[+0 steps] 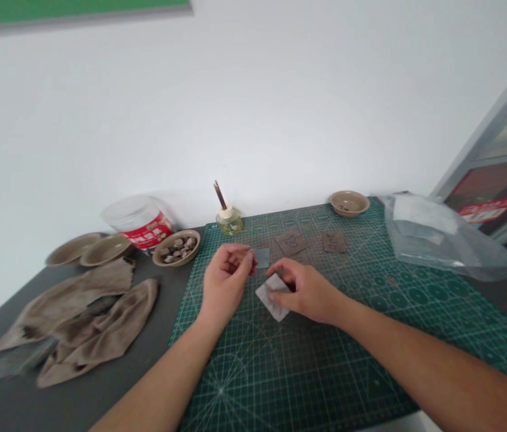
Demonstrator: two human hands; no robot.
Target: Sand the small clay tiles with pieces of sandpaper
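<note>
Right hand (309,293) fingers clamped on pale grey sheet (272,304), long axis slanting; left hand (225,279) fingers curled together, just beside small blue-grey square (263,258).

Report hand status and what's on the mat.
Right hand gripping pale square sheet on green cutting mat. Left hand curled beside grey square. Two brown squares beyond.

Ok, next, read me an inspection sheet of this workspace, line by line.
Surface: green cutting mat on a dark table.
Job's things: pale square; small grey square; two marked brown squares.
Clutter: brown cloths, bowl of stones, red-labelled tub, brush in a jar, plastic bag.
Hands: right hand grips the pale square; left hand curled beside the grey square.
Cables: nothing seen.
Surroundings: white wall, door frame.
</note>
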